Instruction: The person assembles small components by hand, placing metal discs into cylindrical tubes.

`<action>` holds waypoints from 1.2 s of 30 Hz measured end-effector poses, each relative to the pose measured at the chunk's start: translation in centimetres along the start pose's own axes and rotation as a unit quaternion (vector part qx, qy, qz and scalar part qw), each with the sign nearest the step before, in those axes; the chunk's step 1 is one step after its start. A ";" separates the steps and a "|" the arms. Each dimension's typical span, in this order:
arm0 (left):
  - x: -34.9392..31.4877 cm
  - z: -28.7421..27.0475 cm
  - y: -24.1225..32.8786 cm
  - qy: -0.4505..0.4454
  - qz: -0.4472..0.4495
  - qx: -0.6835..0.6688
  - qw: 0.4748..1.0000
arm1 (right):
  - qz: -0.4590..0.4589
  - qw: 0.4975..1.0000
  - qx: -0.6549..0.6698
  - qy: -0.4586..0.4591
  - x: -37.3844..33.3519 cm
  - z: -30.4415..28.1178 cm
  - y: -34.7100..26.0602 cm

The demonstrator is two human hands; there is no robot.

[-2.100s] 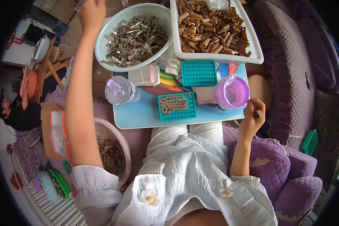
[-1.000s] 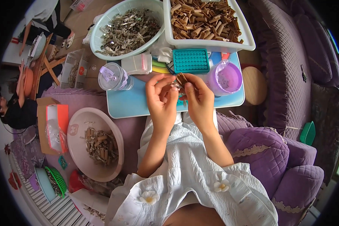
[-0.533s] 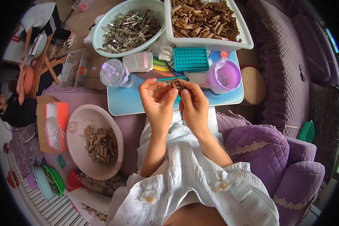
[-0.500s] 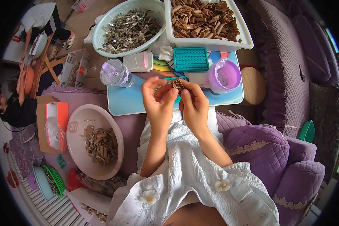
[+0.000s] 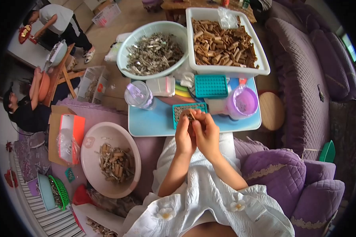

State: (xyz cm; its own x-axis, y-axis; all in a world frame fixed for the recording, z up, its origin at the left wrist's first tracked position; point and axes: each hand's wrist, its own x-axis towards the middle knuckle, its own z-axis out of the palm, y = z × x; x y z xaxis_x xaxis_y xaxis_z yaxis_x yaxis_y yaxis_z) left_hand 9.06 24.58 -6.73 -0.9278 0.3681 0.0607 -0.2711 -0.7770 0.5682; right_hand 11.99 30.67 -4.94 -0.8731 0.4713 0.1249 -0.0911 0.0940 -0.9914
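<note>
Head view: the left hand (image 5: 185, 136) and right hand (image 5: 208, 134) close their fingertips together round a brown piece (image 5: 187, 113), above the near edge of the blue table (image 5: 154, 125). Just beyond is a partly hidden teal tray (image 5: 174, 117) of small pieces. A cup (image 5: 138, 95) stands left, a purple bin (image 5: 241, 115) right. Farther off, a basin (image 5: 121, 53) of silvery strips sits left of a white tub (image 5: 229, 70) of brown pieces.

Left grip (image 5: 185, 136) and right grip (image 5: 208, 137) close together, fingers (image 5: 204, 117) bent.
</note>
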 end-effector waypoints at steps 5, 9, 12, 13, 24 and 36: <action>0.2 0.2 0.4 -0.006 -0.037 0.075 0.996 | 0.012 0.997 0.066 0.023 0.1 0.0 0.5; 0.4 -0.8 1.0 -0.027 -0.056 0.146 0.987 | 0.105 0.970 0.218 -0.028 0.7 -1.2 0.7; 0.9 -1.8 1.7 -0.044 -0.101 0.152 0.982 | 0.146 0.957 0.241 -0.071 1.1 -1.6 0.7; 1.0 -2.0 2.0 -0.056 -0.105 0.174 0.978 | 0.160 0.950 0.254 -0.085 1.1 -1.6 0.6; 0.3 -1.3 1.9 -0.095 -0.045 0.311 0.945 | 0.179 0.908 0.375 -0.050 0.3 -1.5 1.7; -0.4 -0.4 2.0 0.038 0.037 0.298 0.953 | 0.035 0.996 0.046 -0.069 1.6 -1.9 2.2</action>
State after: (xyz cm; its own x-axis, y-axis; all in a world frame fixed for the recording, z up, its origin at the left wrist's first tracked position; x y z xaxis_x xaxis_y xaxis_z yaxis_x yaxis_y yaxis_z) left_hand 8.75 22.66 -5.95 -0.9605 0.2689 0.0723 -0.0314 -0.3626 0.9314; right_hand 11.27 33.34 -6.87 -0.9357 0.3484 0.0546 -0.0652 -0.0188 -0.9977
